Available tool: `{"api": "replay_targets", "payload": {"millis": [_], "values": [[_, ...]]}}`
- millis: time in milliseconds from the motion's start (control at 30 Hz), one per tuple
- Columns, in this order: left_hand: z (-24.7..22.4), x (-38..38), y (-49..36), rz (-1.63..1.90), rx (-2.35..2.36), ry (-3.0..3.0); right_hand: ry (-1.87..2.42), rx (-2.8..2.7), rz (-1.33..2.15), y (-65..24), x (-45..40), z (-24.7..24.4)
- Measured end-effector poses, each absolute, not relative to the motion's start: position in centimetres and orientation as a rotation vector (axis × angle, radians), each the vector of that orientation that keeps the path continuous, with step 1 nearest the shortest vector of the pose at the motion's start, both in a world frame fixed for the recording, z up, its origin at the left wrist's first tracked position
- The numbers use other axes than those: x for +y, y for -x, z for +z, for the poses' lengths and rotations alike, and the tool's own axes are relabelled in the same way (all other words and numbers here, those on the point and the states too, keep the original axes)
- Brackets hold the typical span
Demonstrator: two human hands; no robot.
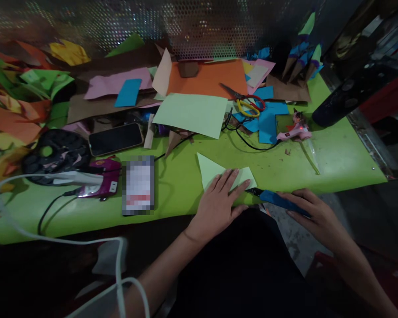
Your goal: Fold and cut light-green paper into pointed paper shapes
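Observation:
A folded piece of pale green paper (208, 168) lies at the front edge of the green table. My left hand (219, 198) rests flat on it, fingers stretched out and pressing it down. In my right hand (313, 212) is a blue utility knife (275, 198), gripped by its handle and pointing left. The knife's dark tip touches or nearly touches the paper's right corner, close to my left fingertips; the exact contact is hard to make out. A larger pale green sheet (192, 114) lies farther back.
Red-and-yellow scissors (248, 104) lie behind, near a pink glue gun (295, 132) with its cord. At left are two phones, one dark (116, 139), a purple power adapter (102, 181) and a black round tray (58, 154). Coloured paper (208, 81) covers the back; a dark bottle (338, 101) stands right.

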State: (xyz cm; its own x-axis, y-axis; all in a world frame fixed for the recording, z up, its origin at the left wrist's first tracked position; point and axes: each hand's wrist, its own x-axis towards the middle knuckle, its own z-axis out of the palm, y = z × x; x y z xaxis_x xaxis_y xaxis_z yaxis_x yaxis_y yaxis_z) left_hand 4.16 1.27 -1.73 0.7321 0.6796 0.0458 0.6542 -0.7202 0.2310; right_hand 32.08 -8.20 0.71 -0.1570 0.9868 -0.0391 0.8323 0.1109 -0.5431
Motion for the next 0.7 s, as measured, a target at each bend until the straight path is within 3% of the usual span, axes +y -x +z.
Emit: {"api": "replay_targets", "payload": {"millis": [700], "values": [[-1.0,2.6,-1.3,0.118,1.093,-2.753,1.758,-2.063,0.719,-30.6,-7.5,1.0]]}}
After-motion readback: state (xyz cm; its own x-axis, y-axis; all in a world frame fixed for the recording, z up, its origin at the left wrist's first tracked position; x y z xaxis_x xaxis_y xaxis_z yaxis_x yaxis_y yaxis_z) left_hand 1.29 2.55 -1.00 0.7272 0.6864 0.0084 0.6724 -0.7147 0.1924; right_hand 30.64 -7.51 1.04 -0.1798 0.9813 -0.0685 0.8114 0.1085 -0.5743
